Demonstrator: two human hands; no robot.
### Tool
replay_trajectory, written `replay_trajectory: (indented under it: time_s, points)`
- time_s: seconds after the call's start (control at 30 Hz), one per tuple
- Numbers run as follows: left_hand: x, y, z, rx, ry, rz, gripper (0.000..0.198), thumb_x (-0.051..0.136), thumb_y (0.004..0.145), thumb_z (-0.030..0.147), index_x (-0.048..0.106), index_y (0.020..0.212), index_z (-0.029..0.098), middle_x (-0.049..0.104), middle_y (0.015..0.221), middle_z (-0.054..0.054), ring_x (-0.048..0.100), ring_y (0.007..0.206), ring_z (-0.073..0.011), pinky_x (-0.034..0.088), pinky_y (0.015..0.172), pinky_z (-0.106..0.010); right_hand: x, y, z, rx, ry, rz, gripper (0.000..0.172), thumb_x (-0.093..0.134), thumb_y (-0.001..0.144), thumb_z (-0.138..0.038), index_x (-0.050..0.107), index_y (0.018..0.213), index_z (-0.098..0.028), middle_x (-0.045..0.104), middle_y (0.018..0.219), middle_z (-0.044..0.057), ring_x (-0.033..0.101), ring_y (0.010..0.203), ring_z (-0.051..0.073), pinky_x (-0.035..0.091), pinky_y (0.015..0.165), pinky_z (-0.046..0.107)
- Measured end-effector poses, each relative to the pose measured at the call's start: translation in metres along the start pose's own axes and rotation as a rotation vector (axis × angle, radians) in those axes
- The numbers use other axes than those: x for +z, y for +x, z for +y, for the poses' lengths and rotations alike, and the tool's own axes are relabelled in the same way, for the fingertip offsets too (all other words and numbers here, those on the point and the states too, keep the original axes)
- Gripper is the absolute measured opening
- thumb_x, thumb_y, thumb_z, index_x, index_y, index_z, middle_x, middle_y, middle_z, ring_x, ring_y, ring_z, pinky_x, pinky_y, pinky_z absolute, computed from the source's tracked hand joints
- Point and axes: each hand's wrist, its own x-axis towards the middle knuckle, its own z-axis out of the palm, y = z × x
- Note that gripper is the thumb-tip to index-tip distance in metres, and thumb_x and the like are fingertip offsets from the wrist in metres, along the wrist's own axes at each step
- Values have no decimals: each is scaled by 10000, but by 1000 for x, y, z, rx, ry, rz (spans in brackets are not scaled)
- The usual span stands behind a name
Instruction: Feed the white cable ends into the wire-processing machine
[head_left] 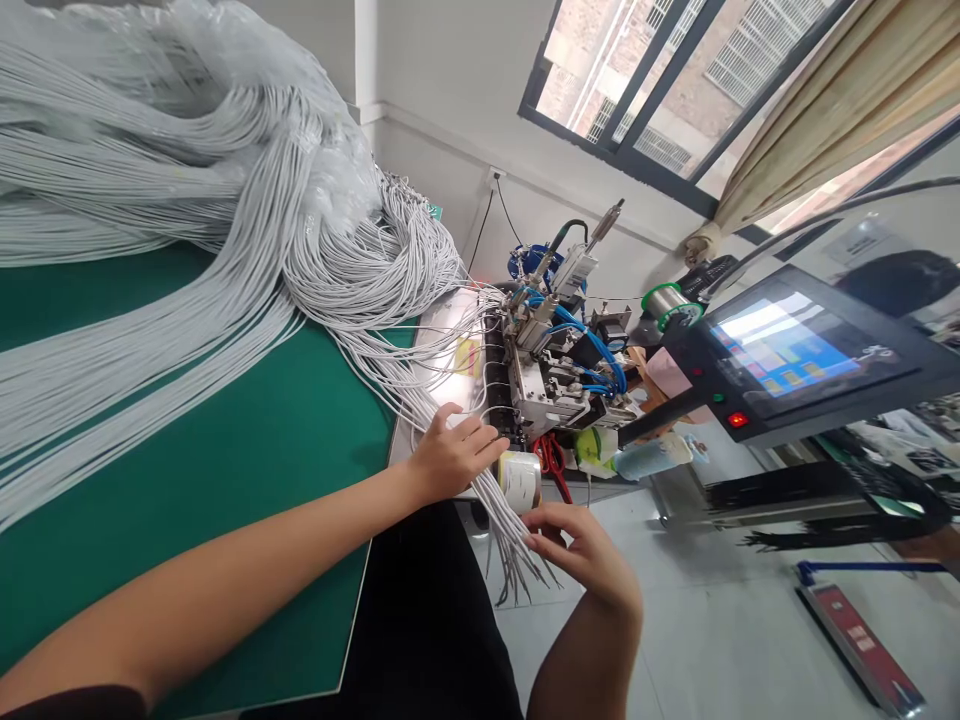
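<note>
A bundle of white cables (pixel 499 510) runs from the table toward me, its loose ends fanned out over the table edge. My left hand (pixel 454 458) lies across the bundle beside the machine, fingers stretched and slightly apart, the thumb raised. My right hand (pixel 581 545) is at the lower ends of the bundle, with thumb and forefinger pinched on cable near the tips; how many it grips is hidden. Just beyond the hands stands a benchtop machine (pixel 551 370) with metal clamps and blue air tubes. Several single cables lead into its black slotted front.
A large heap of white cables (pixel 255 200), partly wrapped in plastic, covers the green table (pixel 285 470). Near the hands are a tape roll (pixel 520 482) and red-handled scissors (pixel 551 462). A touchscreen (pixel 795 350) and a solder wire spool (pixel 670 305) stand right of the machine.
</note>
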Motion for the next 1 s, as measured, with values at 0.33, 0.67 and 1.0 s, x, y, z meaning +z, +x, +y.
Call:
replay_trajectory:
  time_s: [0.33, 0.67, 1.0]
  points:
    - [-1, 0, -3, 244, -142, -27, 144, 495, 919, 137, 601, 977, 216, 648, 804, 50, 555, 658, -77, 351, 835, -304, -9, -7, 15, 35, 73, 370, 217, 624, 840, -360, 582, 697, -201, 529, 640, 10, 446, 589, 150, 355, 536, 259]
    - [2, -1, -1, 275, -144, 17, 173, 494, 949, 329, 610, 929, 203, 519, 570, 74, 474, 543, -87, 368, 846, -319, 2, 6, 41, 74, 391, 706, 206, 654, 821, -395, 675, 828, -191, 617, 680, 28, 470, 569, 141, 356, 507, 254]
    - [4, -2, 3, 208, -124, -51, 262, 416, 973, 248, 552, 759, 184, 505, 566, 61, 454, 540, -99, 338, 813, -314, 20, 36, 41, 96, 336, 891, 296, 634, 818, -450, 710, 854, -166, 619, 651, 26, 456, 522, 131, 356, 485, 253]
